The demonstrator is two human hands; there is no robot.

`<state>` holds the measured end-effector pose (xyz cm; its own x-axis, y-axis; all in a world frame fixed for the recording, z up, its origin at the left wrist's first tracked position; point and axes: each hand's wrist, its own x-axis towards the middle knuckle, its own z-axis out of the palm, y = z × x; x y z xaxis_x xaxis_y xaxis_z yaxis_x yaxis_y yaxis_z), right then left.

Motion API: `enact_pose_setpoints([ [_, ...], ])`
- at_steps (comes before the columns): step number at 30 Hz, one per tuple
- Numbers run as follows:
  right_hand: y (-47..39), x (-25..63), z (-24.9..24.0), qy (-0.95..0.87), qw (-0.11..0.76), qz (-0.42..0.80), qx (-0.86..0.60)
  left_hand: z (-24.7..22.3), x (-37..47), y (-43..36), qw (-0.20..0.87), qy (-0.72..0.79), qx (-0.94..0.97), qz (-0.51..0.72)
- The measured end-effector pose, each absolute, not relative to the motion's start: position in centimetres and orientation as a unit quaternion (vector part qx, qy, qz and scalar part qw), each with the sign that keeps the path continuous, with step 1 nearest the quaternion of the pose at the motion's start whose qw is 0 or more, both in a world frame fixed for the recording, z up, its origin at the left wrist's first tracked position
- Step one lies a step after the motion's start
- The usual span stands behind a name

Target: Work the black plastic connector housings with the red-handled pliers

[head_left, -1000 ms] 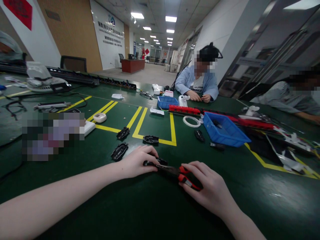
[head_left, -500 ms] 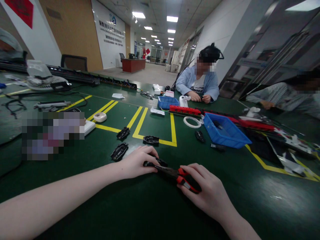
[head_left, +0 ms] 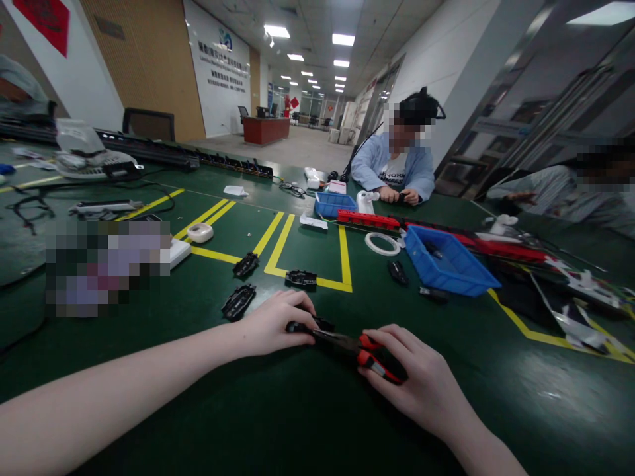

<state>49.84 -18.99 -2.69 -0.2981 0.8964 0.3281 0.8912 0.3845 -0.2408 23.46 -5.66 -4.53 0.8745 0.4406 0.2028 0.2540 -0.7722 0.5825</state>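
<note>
Now, pliers: the pliers (head_left: 342,340) have dark metal jaws tapering to a narrow nose, with red-and-black handles and a pale patch on the lower one.
Small black part: the small black part (head_left: 296,327) is dark and short, mostly hidden by fingers.
Left hand: the left hand (head_left: 278,320) reaches in low over the table, back of the hand up, thumb and fingers closed in a pinch on the small black part.
Right hand: the right hand (head_left: 419,370) comes in from the lower right, fingers bent and thumb below — closed around the handles, which stand slightly apart.
Nose and long axis: the nose points left and a little away from the wearer, at the left fingertips; the long axis slants gently from lower right to upper left.
Place: just above the green table (head_left: 223,416), between the two hands — whether the tips bite on the small black part, I cannot tell.
Around: a black shell (head_left: 239,302) lies beside the left hand, a second shell (head_left: 247,264) and a third shell (head_left: 301,277) beyond; the blue bin (head_left: 459,268) sits farther right, near a white ring (head_left: 382,244).
</note>
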Motion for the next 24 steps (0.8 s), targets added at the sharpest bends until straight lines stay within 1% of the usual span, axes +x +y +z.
enact_pose_setpoints([
  [7, -18.87, 49.16, -2.81, -0.801, 0.221, 0.010, -0.556, -4.64, 23.50, -5.56, 0.277, 0.183, 0.927, 0.176],
  [24, -18.82, 49.73, -2.45, -0.804, 0.208, 0.011, -0.557, -4.92, 23.59, -5.49, 0.274, 0.181, 0.927, 0.182],
])
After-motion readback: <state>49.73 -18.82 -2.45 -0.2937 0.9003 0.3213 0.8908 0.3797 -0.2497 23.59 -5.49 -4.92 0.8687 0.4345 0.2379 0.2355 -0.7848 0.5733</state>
